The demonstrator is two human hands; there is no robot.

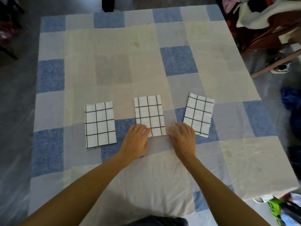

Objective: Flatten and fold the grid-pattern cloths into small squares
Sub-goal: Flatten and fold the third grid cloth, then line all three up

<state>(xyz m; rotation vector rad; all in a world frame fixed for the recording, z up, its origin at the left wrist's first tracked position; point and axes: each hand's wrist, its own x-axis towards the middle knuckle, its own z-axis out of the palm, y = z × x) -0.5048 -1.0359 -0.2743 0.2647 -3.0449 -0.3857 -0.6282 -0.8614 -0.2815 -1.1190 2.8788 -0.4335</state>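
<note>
Mid-frame, between two other folded ones, the middle cloth (149,115) has the left hand (136,141) on its near-left corner (pinching or not, I cannot tell) and the right hand (183,139) flat beside its near-right corner; likely next, pinch both corners for another fold.

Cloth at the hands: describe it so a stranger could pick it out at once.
On the checked sheet three folded grid cloths lie in a row. Take the middle cloth, which sits straighter than the tilted right cloth. Only it has the left hand on its near corner; the left cloth lies untouched.
</note>
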